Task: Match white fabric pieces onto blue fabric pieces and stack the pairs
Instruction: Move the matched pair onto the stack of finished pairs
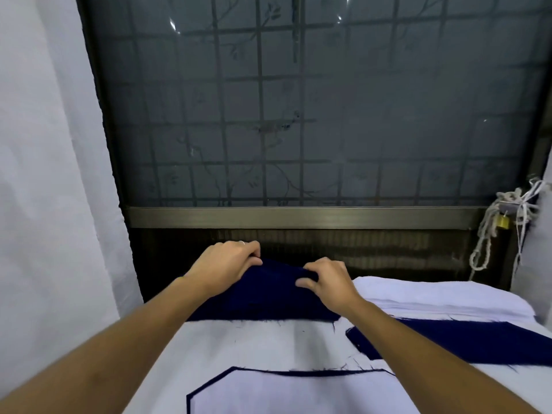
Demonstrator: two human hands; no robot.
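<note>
No text, label, brand or number can be read anywhere in the view. The small brass padlock (502,223) hanging among white cords at the right shows no legible marking.

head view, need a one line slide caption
Both hands, left and right, pinch the far edge of a dark blue fabric piece on a white-covered table.

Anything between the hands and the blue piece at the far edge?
No. Left hand and right hand already pinch the top edge of the blue fabric piece; nothing visible sits between them and it.
</note>
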